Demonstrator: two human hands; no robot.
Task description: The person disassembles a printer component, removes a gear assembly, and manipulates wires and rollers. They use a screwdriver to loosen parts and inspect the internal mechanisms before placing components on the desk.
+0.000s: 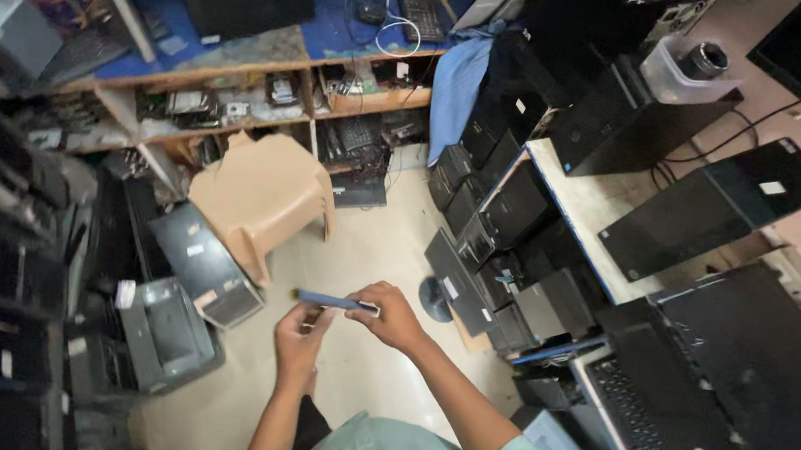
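Hands: right hand (394,317) pinches the right end of a thin flat blue strip-shaped part (334,301); left hand (300,335) is curled beneath the strip's middle, fingertips up against its underside.
Grip state: right fingers are closed on the strip; whether the left hand's fingers actually clamp the strip or only touch it, I cannot tell.
Strip position: held in the air in front of the person's chest, above the pale tiled floor (369,251).
Long axis: roughly level, running left to right, the free end pointing left past the left hand.
Nearer hand: right hand carries the strip; left hand sits just under it, slightly closer to the body.
Just beyond: grey open computer case (165,330) lying on the floor to the left; row of black desktop towers (479,223) to the right.
Further off: beige plastic stool (262,192); wooden shelf (237,92) crowded with parts.
Right side: black keyboard (654,435) on a desk.
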